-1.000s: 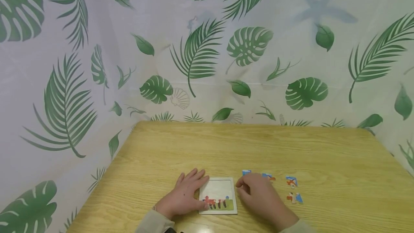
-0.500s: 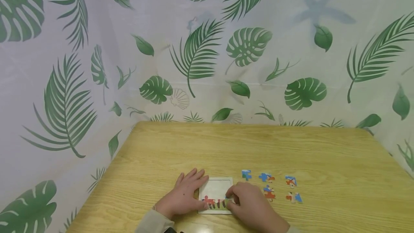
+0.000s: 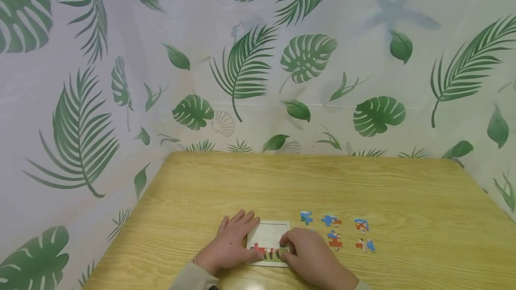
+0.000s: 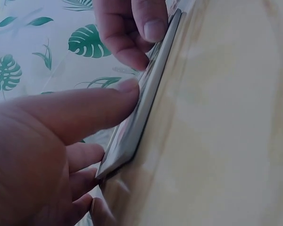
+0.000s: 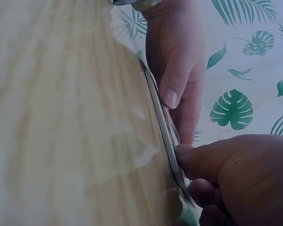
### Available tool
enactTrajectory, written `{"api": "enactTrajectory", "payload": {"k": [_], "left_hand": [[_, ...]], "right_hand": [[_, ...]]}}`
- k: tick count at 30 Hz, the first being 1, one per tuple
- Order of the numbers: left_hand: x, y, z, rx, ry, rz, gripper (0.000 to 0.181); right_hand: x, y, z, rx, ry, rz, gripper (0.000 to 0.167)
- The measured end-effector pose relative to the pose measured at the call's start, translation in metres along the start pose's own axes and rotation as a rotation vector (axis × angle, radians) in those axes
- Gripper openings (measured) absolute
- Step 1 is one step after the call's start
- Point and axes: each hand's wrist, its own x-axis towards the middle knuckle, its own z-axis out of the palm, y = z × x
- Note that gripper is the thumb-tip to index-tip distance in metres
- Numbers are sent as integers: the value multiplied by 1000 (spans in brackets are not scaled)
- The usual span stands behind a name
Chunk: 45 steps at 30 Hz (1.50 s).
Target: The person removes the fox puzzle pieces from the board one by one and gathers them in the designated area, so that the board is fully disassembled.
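Observation:
A small white-rimmed puzzle tray (image 3: 268, 232) lies flat on the table, with a row of red, striped and green puzzle pieces (image 3: 266, 253) along its near side and bare board above. My left hand (image 3: 230, 241) rests spread at the tray's left edge, its thumb over the row's left end. At the right end, my right hand (image 3: 312, 254) curls thumb and forefinger about the green puzzle piece (image 3: 284, 251), which they partly cover. In the right wrist view, the right thumb (image 5: 203, 157) touches the tray's near rim.
Several loose puzzle pieces lie right of the tray, among them a blue-green one (image 3: 306, 217), a red one (image 3: 335, 240) and a blue-white one (image 3: 365, 245). Another is mostly behind the right hand. A leaf-print cloth (image 3: 258, 102) hangs beyond the wooden table (image 3: 225, 178).
My right hand has moved left from beside the tray onto the row's right end, uncovering loose pieces behind it. Over the last half second it has barely moved. The left hand stays put.

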Motion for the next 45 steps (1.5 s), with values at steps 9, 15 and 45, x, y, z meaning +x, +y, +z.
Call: {"api": "enactTrajectory", "payload": {"k": [9,15,45], "left_hand": [[-1,2,4,-13,30,-19,86],[0,2,6,1,35,-32,86],[4,3,5,20,37,-45,86]], "right_hand": [[1,0,1,60,-26,14,18],[1,2,3,69,-21,17,18],[-5,1,-1,259,79,59,14]]}}
